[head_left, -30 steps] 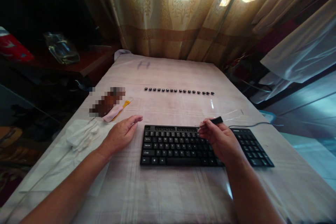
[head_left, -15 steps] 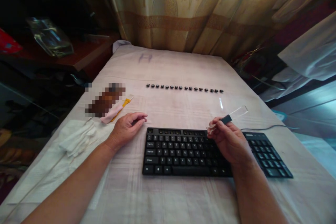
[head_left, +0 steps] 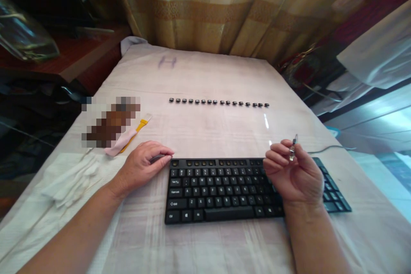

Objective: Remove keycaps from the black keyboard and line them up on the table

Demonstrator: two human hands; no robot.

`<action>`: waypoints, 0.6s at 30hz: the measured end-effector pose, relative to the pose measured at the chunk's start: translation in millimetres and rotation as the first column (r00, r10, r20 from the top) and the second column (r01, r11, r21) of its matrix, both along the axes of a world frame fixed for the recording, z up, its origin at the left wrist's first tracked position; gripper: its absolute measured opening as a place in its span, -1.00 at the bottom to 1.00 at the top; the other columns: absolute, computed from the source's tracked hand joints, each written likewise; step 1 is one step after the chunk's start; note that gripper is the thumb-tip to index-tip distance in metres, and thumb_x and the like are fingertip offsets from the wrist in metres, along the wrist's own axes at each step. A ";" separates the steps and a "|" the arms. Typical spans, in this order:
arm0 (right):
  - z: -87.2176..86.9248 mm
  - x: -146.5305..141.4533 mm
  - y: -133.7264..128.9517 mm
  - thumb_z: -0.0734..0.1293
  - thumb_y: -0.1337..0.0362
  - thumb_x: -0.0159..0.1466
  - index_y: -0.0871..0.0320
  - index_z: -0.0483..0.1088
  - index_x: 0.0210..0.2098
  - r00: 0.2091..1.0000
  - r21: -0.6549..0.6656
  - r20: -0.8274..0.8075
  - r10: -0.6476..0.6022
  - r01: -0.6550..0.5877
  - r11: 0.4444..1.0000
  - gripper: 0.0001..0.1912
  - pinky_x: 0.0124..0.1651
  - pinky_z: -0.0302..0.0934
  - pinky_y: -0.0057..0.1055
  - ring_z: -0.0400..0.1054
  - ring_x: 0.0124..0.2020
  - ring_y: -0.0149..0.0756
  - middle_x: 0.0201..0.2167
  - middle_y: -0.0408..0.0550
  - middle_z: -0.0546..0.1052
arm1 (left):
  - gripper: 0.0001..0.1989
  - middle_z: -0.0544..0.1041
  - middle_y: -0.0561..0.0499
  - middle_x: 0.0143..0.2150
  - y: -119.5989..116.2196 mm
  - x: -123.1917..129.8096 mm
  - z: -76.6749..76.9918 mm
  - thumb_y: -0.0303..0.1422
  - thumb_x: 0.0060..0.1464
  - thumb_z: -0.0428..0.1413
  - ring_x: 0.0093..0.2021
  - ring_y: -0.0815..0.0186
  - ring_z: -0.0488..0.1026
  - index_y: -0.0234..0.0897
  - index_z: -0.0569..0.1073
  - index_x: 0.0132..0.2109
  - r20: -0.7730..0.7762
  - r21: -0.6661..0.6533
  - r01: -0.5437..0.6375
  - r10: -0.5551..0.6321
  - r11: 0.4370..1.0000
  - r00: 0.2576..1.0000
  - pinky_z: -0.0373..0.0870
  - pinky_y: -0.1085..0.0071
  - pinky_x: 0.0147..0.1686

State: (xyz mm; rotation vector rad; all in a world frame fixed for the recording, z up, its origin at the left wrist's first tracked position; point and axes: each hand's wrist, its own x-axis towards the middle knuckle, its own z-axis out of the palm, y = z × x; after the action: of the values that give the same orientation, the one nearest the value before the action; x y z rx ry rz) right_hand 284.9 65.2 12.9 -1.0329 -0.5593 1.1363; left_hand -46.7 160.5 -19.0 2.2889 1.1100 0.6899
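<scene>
- In the head view, a black keyboard (head_left: 224, 197) lies flat on a pale plaid cloth (head_left: 199, 244), its letter rows facing the person.
- The right hand (head_left: 292, 171) is raised over the right part of the keyboard, hiding some keys. Its thumb and fingers pinch a small tool (head_left: 294, 142), dark with clear parts, seen nearly end-on.
- The left hand (head_left: 144, 165) is at the keyboard's far left corner, thumb and forefinger curved with their tips close together, a narrow gap behind them. Whether the tips grip anything or touch the corner, I cannot tell.
- Beyond the keyboard, small black pieces (head_left: 203, 101) lie in a long row across the cloth, well apart from both hands.
- Left of the left hand are a yellow brush (head_left: 140, 126) with a pale tip, a pink cloth (head_left: 120, 143) touching it, and a pixelated brown item.
- Nearer the person, a crumpled white cloth (head_left: 72, 180) lies beside the left forearm.
- A dark cable (head_left: 330, 147) runs right from behind the right hand.
- A patterned gold curtain (head_left: 205, 13) hangs past the far edge.
</scene>
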 end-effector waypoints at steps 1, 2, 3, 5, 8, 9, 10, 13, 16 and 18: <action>-0.1 0.7 -0.2 0.42 0.07 0.09 0.04 0.34 -0.46 1.000 0.006 -0.009 0.000 0.000 1.000 -0.77 -0.67 -0.07 -0.54 -0.13 -0.64 -0.49 -0.58 -0.26 0.10 | -0.74 0.62 0.01 -0.31 0.2 0.2 0.4 -0.16 0.14 0.04 -0.25 0.25 0.52 -0.16 0.57 -0.27 -0.007 -0.002 -0.004 0.004 1.000 1.000 0.43 0.31 -0.15; -0.3 1.2 -0.2 0.41 0.06 0.10 0.04 0.34 -0.45 1.000 0.010 -0.011 0.001 -0.001 1.000 -0.77 -0.67 -0.07 -0.54 -0.12 -0.64 -0.48 -0.58 -0.26 0.11 | -0.73 0.62 0.01 -0.31 0.5 0.4 0.8 -0.15 0.13 0.04 -0.25 0.24 0.52 -0.15 0.58 -0.28 -0.017 -0.003 -0.005 0.005 1.000 1.000 0.43 0.30 -0.15; -0.7 1.5 -0.3 0.40 0.06 0.10 0.04 0.34 -0.45 1.000 0.011 -0.010 0.005 -0.005 1.000 -0.78 -0.67 -0.07 -0.53 -0.12 -0.64 -0.48 -0.58 -0.26 0.13 | -0.72 0.62 0.01 -0.31 0.7 0.5 1.1 -0.13 0.13 0.04 -0.24 0.24 0.52 -0.14 0.58 -0.28 -0.027 -0.003 -0.005 0.005 1.000 1.000 0.44 0.29 -0.15; -1.6 1.9 -0.4 0.39 0.06 0.11 0.03 0.35 -0.45 1.000 0.018 -0.019 0.014 -0.014 1.000 -0.79 -0.66 -0.05 -0.52 -0.10 -0.64 -0.47 -0.58 -0.26 0.15 | -0.70 0.62 0.01 -0.31 1.3 0.4 1.1 -0.10 0.12 0.03 -0.24 0.22 0.52 -0.13 0.58 -0.29 -0.036 0.000 -0.008 0.008 1.000 0.999 0.44 0.28 -0.14; -1.7 3.5 -1.4 0.39 0.07 0.13 0.03 0.36 -0.44 0.999 0.041 -0.034 0.030 -0.028 0.999 -0.79 -0.65 -0.04 -0.51 -0.08 -0.64 -0.47 -0.59 -0.26 0.16 | -0.70 0.63 0.02 -0.32 2.5 -1.1 -0.8 -0.09 0.12 0.03 -0.22 0.21 0.53 -0.12 0.58 -0.30 -0.028 0.010 0.006 -0.005 1.000 1.000 0.45 0.26 -0.11; -1.2 4.8 -2.1 0.38 0.07 0.14 0.03 0.36 -0.44 0.999 0.050 -0.032 0.030 -0.029 0.998 -0.80 -0.65 -0.04 -0.51 -0.08 -0.65 -0.47 -0.59 -0.26 0.16 | -0.70 0.63 0.03 -0.32 2.9 -1.8 -1.7 -0.09 0.12 0.04 -0.22 0.21 0.53 -0.11 0.59 -0.30 -0.025 0.016 0.017 -0.016 1.000 1.000 0.45 0.25 -0.11; -0.4 6.6 -3.0 0.38 0.06 0.15 0.03 0.36 -0.44 0.999 0.060 -0.027 0.025 -0.023 0.998 -0.80 -0.65 -0.04 -0.51 -0.08 -0.65 -0.47 -0.59 -0.26 0.16 | -0.71 0.63 0.04 -0.33 3.5 -2.5 -2.6 -0.09 0.12 0.04 -0.22 0.21 0.53 -0.09 0.59 -0.30 -0.024 0.023 0.030 -0.029 0.999 0.999 0.45 0.24 -0.11; 3.4 14.3 -6.5 0.37 0.05 0.17 0.01 0.37 -0.44 1.000 0.103 -0.009 -0.025 0.026 0.994 -0.80 -0.65 -0.07 -0.50 -0.10 -0.65 -0.46 -0.60 -0.26 0.17 | -0.73 0.64 0.06 -0.33 5.2 -4.1 -4.8 -0.08 0.11 0.06 -0.22 0.20 0.54 -0.06 0.59 -0.32 -0.028 0.041 0.045 -0.044 0.998 0.999 0.45 0.23 -0.11; 7.6 23.4 -10.1 0.38 0.08 0.15 0.01 0.37 -0.45 0.995 0.141 -0.034 -0.096 0.100 0.985 -0.82 -0.66 -0.11 -0.51 -0.14 -0.65 -0.46 -0.60 -0.26 0.15 | -0.74 0.64 0.06 -0.34 6.4 -4.4 -5.0 -0.08 0.09 0.08 -0.23 0.19 0.54 -0.05 0.59 -0.32 -0.028 0.057 0.043 -0.041 0.997 0.999 0.45 0.22 -0.10; 9.2 28.6 -11.8 0.39 0.09 0.14 0.01 0.38 -0.46 0.989 0.141 -0.050 -0.136 0.142 0.980 -0.83 -0.66 -0.14 -0.52 -0.17 -0.65 -0.46 -0.60 -0.26 0.14 | -0.74 0.64 0.05 -0.35 6.7 -4.0 -3.9 -0.07 0.08 0.08 -0.24 0.18 0.54 -0.05 0.59 -0.32 -0.025 0.065 0.041 -0.040 0.997 0.999 0.46 0.21 -0.11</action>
State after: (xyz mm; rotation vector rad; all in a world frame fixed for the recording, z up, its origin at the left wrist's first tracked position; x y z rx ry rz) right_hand 313.5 53.5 22.1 -0.9080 -0.5219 0.9766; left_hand -50.7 167.2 -23.0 2.3744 1.0634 0.6945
